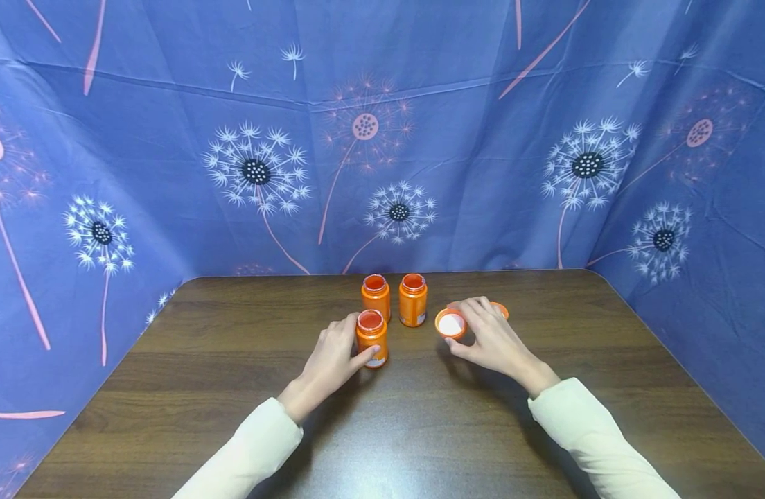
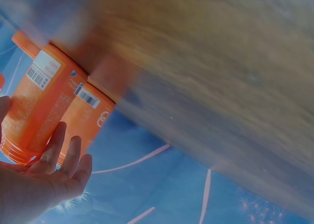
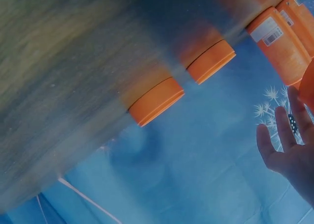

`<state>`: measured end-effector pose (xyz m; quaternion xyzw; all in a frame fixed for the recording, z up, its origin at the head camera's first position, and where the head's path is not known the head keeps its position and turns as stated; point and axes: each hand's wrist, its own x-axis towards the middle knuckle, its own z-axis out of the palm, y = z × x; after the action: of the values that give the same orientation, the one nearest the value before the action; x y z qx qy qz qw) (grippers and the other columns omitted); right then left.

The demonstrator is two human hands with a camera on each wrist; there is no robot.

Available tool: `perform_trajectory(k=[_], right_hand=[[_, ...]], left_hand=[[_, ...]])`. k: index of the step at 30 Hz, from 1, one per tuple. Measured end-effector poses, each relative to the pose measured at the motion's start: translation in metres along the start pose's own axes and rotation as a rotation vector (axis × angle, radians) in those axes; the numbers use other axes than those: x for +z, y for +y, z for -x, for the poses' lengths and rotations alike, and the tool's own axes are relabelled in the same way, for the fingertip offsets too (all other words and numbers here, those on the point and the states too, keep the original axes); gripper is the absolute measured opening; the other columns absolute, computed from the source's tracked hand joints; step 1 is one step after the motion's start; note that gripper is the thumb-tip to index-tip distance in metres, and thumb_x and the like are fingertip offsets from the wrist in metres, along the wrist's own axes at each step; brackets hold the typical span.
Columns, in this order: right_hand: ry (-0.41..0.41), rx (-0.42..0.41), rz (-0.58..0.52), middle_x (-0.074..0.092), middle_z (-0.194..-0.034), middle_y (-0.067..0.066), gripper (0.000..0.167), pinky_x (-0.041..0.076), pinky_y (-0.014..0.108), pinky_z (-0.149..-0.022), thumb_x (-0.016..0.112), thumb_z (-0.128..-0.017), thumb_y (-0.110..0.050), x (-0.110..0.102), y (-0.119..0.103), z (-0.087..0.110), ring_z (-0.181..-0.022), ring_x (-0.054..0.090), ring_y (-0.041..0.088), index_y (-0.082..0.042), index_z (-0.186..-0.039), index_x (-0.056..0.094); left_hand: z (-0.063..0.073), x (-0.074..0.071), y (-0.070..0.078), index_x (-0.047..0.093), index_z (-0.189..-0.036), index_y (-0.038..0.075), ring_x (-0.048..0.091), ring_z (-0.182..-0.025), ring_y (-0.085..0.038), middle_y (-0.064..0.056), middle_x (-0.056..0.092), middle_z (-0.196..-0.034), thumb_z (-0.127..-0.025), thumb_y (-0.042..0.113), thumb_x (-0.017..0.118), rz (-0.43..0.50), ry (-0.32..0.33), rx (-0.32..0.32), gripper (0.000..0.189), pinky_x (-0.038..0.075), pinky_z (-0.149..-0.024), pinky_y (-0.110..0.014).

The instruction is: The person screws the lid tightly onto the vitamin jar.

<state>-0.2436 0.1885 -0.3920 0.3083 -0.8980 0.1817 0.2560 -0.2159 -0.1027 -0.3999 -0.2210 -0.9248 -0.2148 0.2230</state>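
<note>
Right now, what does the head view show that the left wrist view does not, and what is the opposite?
Only the head view shows the right hand and the white-lined cap it holds. Only the left wrist view shows a clear barcode. Both share the left hand, the orange jar it grips, the brown table and the blue cloth.

Landmark: front orange screw-neck jar [image 1: 373,337]. Its left: left hand [image 1: 332,350] blocks, wide room on wood tabletop [image 1: 233,346] beyond. Directly behind: rear-left jar [image 1: 375,296] bars the way; whether the two touch, can't tell. Behind-right: rear-right jar [image 1: 413,303], only a slit between the rear pair. Right: passable strip up to orange lid [image 1: 451,324] and right hand [image 1: 490,339]; farther right, two more lids [image 3: 157,102] obstruct. Near side: wide approach.
</note>
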Motion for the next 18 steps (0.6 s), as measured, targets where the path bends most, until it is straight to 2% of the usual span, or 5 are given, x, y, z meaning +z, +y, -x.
perform_trajectory(k=[10, 18], right_hand=[[0.004, -0.021, -0.03, 0.059, -0.106, 0.001, 0.05, 0.038, 0.04, -0.086, 0.069, -0.07, -0.035, 0.001, -0.005, -0.002, -0.101, 0.048, 0.021, -0.013, -0.114, 0.058], [0.002, -0.005, -0.047, 0.06, -0.106, 0.001, 0.057, 0.038, 0.039, -0.086, 0.072, -0.068, -0.035, 0.003, -0.011, -0.008, -0.102, 0.047, 0.019, -0.011, -0.117, 0.055]], left_hand=[[0.0, 0.004, 0.01, 0.048, -0.12, 0.005, 0.06, -0.091, -0.029, -0.006, 0.064, -0.101, -0.078, 0.039, 0.069, 0.017, -0.035, 0.017, 0.058, 0.046, -0.08, -0.045], [0.0, 0.006, 0.016, 0.048, -0.119, 0.006, 0.06, -0.091, -0.027, -0.006, 0.064, -0.103, -0.077, 0.04, 0.069, 0.018, -0.046, 0.018, 0.058, 0.046, -0.081, -0.045]])
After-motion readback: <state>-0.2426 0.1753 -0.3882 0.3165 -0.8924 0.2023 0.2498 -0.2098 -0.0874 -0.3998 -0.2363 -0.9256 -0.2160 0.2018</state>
